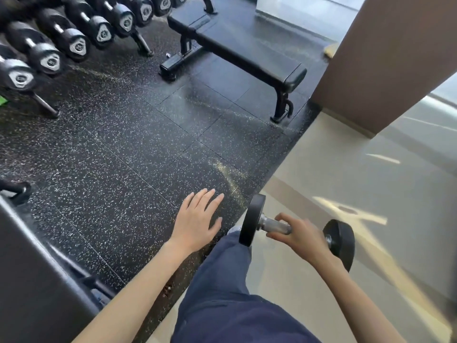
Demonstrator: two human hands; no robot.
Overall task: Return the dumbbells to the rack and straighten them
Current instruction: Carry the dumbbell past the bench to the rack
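Observation:
My right hand [300, 237] grips the metal handle of a small black dumbbell [252, 220], held level above my raised knee at the lower right. My left hand [197, 221] hovers flat with fingers spread over the speckled rubber floor, holding nothing. The dumbbell rack [142, 43] runs along the upper left, loaded with several black dumbbells [76, 44] whose end caps face me. The rack is well away from both hands.
A black flat bench [237, 53] stands at the top centre, just right of the rack. A brown pillar [390, 53] rises at the upper right beside pale smooth flooring. Another dark padded bench [34, 273] fills the lower left corner. My leg in blue trousers [222, 293] is bottom centre.

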